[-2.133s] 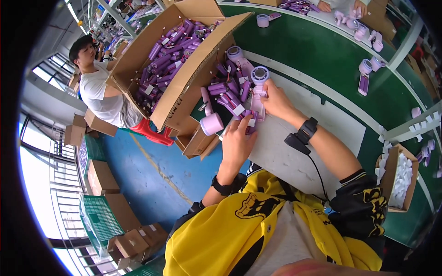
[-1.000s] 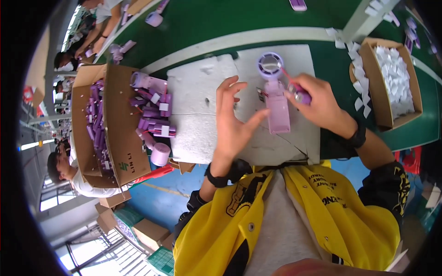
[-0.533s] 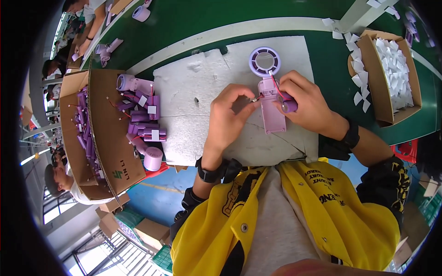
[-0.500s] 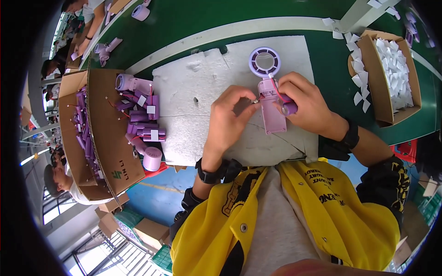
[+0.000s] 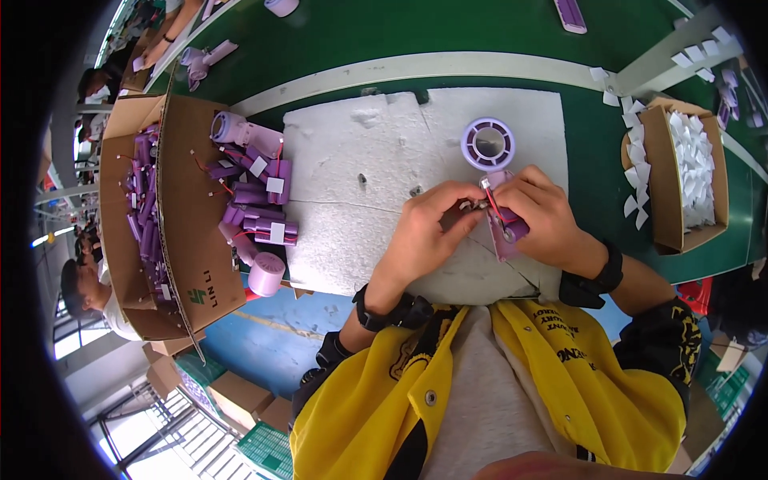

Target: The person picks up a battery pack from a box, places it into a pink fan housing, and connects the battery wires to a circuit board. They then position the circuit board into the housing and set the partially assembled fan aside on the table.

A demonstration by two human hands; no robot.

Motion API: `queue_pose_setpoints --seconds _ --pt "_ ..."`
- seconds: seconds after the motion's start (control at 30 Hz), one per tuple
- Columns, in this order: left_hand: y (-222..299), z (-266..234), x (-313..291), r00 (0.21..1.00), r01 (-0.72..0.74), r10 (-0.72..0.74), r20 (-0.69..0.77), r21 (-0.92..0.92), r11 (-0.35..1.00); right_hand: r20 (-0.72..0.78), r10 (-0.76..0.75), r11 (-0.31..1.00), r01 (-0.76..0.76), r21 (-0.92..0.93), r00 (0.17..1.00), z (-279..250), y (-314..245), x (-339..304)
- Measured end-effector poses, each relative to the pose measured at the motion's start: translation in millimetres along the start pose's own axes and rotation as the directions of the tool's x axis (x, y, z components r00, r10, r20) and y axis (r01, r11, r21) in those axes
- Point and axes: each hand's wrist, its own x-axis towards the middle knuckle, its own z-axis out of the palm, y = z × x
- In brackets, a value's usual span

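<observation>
- A worker in a yellow-and-black jacket bends over a green bench, both bare hands meeting above a white foam mat.
- The handheld fan lies on the mat, its lilac round head pointing away from the wearer and its pink handle running toward the body, partly covered by the hands.
- The left hand has a narrow grip, thumb and finger pinching a small dark-and-silver piece beside the handle; its exact kind is too small to tell.
- The right hand curls its grip around a purple battery pack over the handle's right side; red wire runs near a white plug just below the head.
- To the left, more purple battery packs with white labels sit between a pink fan and a pink cylindrical head.
- Beside them, a large cardboard box holds purple packs.
- At right, a smaller carton brims with white pieces; white tabs line its near side.
- At far left, a person in a cap appears beyond the large box.
</observation>
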Motion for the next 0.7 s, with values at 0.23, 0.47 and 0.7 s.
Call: queue_pose_setpoints --seconds 0.23,0.47,0.7 --pt "-7 0 0 0.994 -0.107 0.107 0.019 0.044 0.993 0.062 0.027 0.999 -0.025 -0.035 0.998 -4 -7 2" --pt "-16 -1 -6 0.978 -0.208 0.21 0.011 0.183 0.961 0.047 0.007 1.0 -0.006 -0.024 0.999 -5 -7 4" --pt "-14 6 -8 0.997 -0.039 0.028 -0.069 -0.17 0.985 -0.074 0.087 0.96 -0.064 0.272 0.993 3 -9 4"
